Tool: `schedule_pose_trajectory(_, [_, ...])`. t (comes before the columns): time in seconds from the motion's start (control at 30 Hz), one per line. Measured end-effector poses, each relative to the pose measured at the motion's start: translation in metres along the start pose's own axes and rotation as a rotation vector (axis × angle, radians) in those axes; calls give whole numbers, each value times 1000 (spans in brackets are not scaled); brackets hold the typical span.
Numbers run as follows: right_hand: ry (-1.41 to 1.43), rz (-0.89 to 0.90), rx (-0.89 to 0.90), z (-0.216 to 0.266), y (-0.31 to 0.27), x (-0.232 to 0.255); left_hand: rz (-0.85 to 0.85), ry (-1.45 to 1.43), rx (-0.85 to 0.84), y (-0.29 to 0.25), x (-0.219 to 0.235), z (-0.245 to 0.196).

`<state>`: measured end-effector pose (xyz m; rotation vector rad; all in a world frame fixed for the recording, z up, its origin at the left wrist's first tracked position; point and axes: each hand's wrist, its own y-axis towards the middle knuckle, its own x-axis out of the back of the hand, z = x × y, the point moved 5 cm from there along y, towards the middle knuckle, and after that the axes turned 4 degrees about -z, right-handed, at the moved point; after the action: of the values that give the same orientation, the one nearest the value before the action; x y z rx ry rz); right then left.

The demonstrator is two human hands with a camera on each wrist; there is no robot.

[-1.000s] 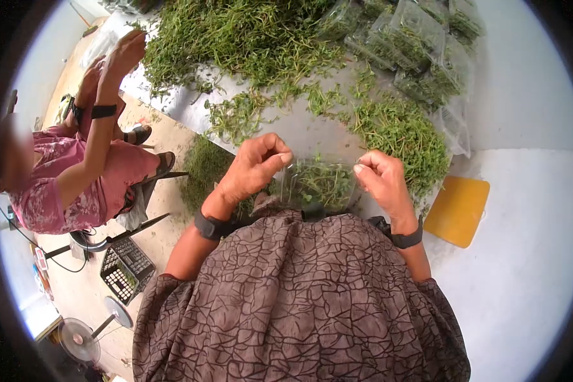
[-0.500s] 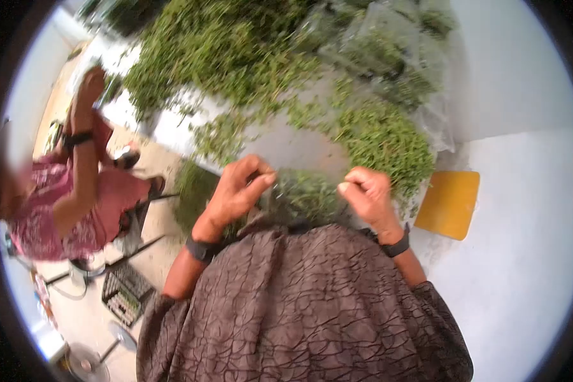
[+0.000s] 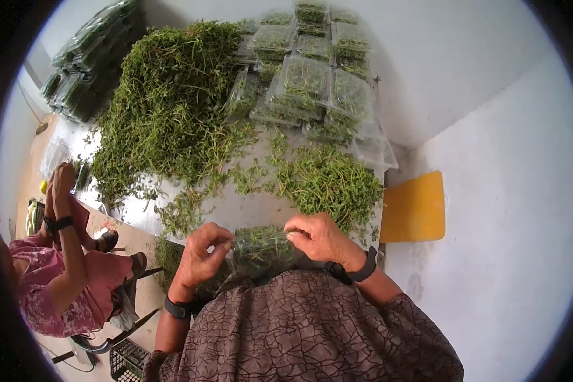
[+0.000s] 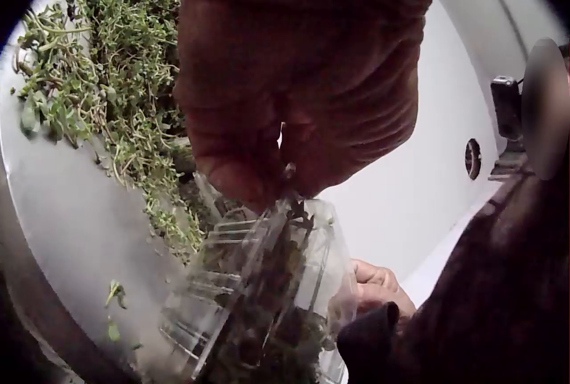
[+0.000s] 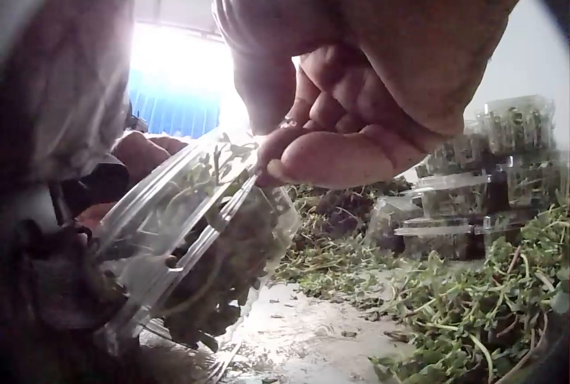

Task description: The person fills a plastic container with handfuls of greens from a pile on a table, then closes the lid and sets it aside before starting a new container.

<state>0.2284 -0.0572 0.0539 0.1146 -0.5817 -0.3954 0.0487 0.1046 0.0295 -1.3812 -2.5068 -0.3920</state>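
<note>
A clear plastic container filled with green sprigs is held upright between both hands, close to the patterned shirt. My left hand pinches its left edge between thumb and fingers; the left wrist view shows this hand from behind, over the container's rim. On the other side my right hand pinches the edge near the corner. In the right wrist view the thumb and fingers of that hand meet at the rim of the container, with leaves pressed against the clear wall.
Loose greens form a large pile on the metal table, with a smaller heap nearer. Filled containers are stacked behind, and more packs stand back left. A yellow board is at right. Another person sits left.
The head view has shifted, bringing more of the table and the stacked containers into sight. Both hands keep their pinch on the container, which appears lower and further left in view.
</note>
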Motion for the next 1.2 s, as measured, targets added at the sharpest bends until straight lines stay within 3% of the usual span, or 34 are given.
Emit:
schedule_pose_trajectory(0.27, [-135,28,83,1,0,-1,16,7,-107,4,0,-4])
schedule_pose_trajectory(0.43, [-92,11,55,-1,0,-2,68,51,-67,4,0,-4])
schedule_pose_trajectory(0.73, [-134,8,-4,-14,0,-10,-28,73,-39,6,-2,4])
schedule_pose_trajectory(0.8, [-109,-12,-51,-15,2,-8,-5,27,-61,6,0,8])
schedule_pose_trajectory(0.87, [-65,-9,-43,-12,6,-7,32,-72,60,8,-1,14])
schedule_pose_trajectory(1.1, [-157,74,-80,-14,6,-4,145,-38,80,16,1,12])
schedule_pose_trajectory(1.2, [-149,-10,-13,-11,6,-6,130,-83,89,15,-2,20])
